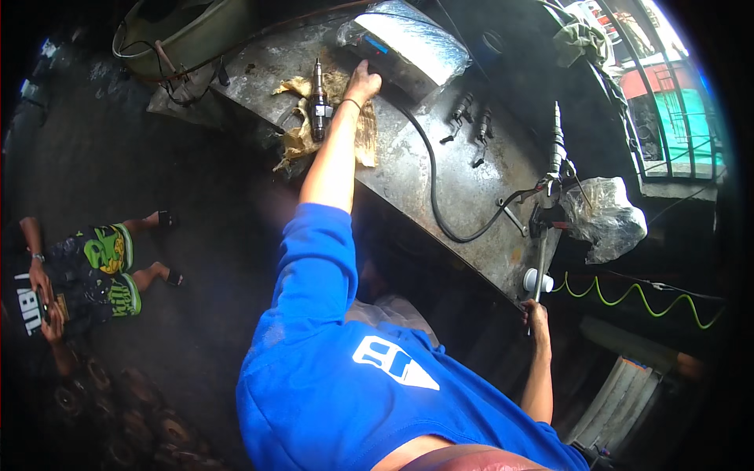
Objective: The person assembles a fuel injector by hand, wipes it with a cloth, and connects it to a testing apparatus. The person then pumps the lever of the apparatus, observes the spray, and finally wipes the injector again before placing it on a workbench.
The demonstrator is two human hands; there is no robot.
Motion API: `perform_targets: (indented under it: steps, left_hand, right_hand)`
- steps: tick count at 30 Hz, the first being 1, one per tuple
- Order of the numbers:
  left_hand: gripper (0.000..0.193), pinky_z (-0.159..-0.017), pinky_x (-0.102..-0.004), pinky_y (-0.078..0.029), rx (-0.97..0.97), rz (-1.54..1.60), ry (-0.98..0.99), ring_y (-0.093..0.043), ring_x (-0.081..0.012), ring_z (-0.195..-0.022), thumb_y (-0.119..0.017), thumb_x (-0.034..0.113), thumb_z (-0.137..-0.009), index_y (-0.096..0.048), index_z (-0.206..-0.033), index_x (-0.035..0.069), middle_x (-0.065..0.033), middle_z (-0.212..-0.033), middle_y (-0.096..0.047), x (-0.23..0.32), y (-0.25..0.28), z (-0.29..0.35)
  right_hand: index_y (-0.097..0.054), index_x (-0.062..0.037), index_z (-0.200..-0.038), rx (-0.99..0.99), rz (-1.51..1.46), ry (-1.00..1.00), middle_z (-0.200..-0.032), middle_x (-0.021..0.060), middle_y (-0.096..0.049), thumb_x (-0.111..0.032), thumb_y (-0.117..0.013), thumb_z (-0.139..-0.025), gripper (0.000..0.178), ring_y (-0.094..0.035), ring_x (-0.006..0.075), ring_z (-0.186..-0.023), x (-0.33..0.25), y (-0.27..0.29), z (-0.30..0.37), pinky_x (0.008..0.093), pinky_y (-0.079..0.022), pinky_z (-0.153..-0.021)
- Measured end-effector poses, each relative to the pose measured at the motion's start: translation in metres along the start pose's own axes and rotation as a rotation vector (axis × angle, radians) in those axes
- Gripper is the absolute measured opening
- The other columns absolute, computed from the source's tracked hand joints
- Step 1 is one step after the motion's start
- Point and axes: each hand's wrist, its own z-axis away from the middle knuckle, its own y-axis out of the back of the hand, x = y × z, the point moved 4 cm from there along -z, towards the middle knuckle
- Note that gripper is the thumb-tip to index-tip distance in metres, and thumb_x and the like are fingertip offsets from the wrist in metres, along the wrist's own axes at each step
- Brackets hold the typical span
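Observation:
My left hand (364,83) reaches the front of a box-shaped device (408,72) wrapped in clear plastic. Its fingers look curled, with one digit pointing at the device's dark face; whatever they grip is hidden. Below the wrist, a fuel injector (319,106) lies on a brown, stained cloth (364,133). At the bench's right end, my right hand (537,315) is wrapped around the lower end of a long metal lever (542,263). That lever runs up to a fixture where another injector (557,145) stands upright. A white cup (537,280) sits beside the lever.
A black hose (433,177) curves across the metal bench (397,192) to the fixture. Two smaller injectors (482,129) and a wrench (514,217) lie there. A plastic-covered lump (605,220) and a coiled green hose (628,294) are at right. Another person (86,271) is at left.

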Motion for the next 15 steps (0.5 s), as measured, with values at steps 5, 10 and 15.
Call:
perform_targets:
  steps: [5,10,15]
  left_hand:
    - [0.029,-0.082,-0.0345,-0.053,0.109,0.213,-0.306,-0.067,-0.0208,-0.093,-0.065,0.011,-0.088,-0.065,-0.114,-0.002,-0.0141,-0.1,-0.07,0.022,0.038,0.079]
    - [0.019,-0.075,-0.0301,-0.052,-0.134,0.183,-0.134,-0.065,-0.0155,-0.082,-0.066,0.015,-0.093,-0.07,-0.105,0.002,-0.0078,-0.092,-0.071,0.071,0.018,0.165]
    - [0.031,-0.057,-0.0243,-0.051,-0.43,0.177,-0.081,-0.063,-0.011,-0.078,-0.055,0.028,-0.101,-0.072,-0.106,0.002,-0.0073,-0.094,-0.072,0.161,-0.046,0.239]
  right_hand:
    - [-0.062,-0.0056,-0.072,0.11,0.072,0.373,-0.054,0.0035,-0.054,-0.05,-0.07,-0.087,0.048,-0.052,0.0157,-0.045,-0.034,-0.005,0.062,0.0345,-0.042,-0.045]
    - [-0.064,0.001,-0.089,0.736,0.224,0.694,-0.079,0.0159,-0.068,-0.039,-0.075,-0.085,0.041,-0.067,0.0267,-0.073,-0.091,0.047,0.13,0.0375,-0.051,-0.068]
    - [-0.071,0.0011,-0.096,0.386,-0.242,0.844,-0.077,0.0048,-0.068,-0.03,-0.065,-0.096,0.031,-0.062,0.0096,-0.074,-0.131,-0.003,0.149,0.0281,-0.048,-0.066]
